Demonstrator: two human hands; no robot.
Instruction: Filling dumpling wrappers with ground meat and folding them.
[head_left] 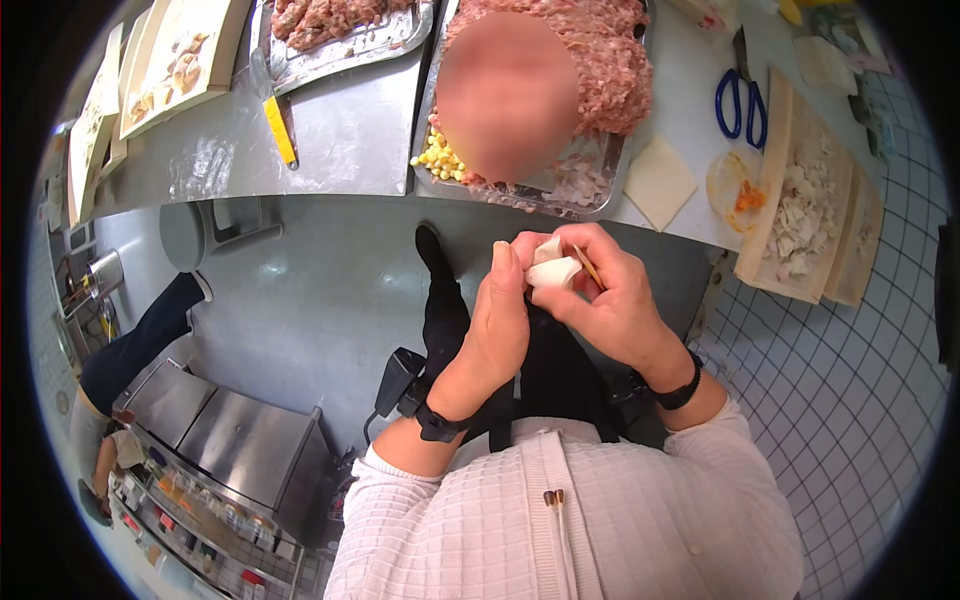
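In front of my body, just off the table edge, a small folded wonton [553, 272] of pale dough is between my two hands. My left hand [505, 312] curls round its left side with the thumb pointing up. The fingers of my right hand [612, 297] pinch its other side and also keep a thin wooden stick [588, 266]. My palms hide part of the dough. Beyond my hands stands a metal tray [605, 190] of pink minced meat [610, 70] and yellow corn kernels [440, 158]; a blurred patch covers its middle. Beside it lies a square wonton wrapper [660, 184].
Blue-handled scissors [740, 105] lie at the right, near a round piece with orange filling [738, 190] and a wooden box [757, 247] of pale pieces. Leftward are a yellow-handled spatula [280, 130], another meat tray [345, 55] and boxes [215, 80]. Another person [140, 340] stands far left.
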